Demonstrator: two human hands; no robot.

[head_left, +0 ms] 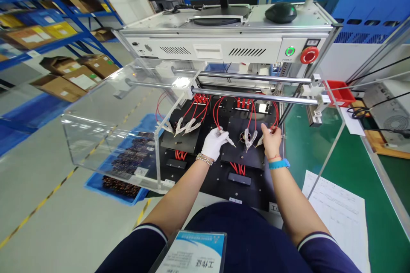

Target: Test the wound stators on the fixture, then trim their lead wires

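Note:
My left hand (214, 143), in a white glove, is closed on an alligator clip (230, 140) in a clear sleeve with red wires. The clip's tip points toward a small round wound part (242, 137) on the right black plate (230, 155). My right hand (272, 140), bare with a blue wristband, pinches another sleeved clip (259, 141) at the right of that part. Between my hands, more sleeved clips (250, 140) sit at the round part, partly covering it. Several clips (184, 127) lie over the left black plate (179, 141).
A clear hinged cover (112, 136) stands raised on the left, with metal rods (250, 94) ahead of my hands. A blue tray (96, 181) of dark parts lies lower left. A red stop button (309, 55) is at upper right, papers (339, 213) at right.

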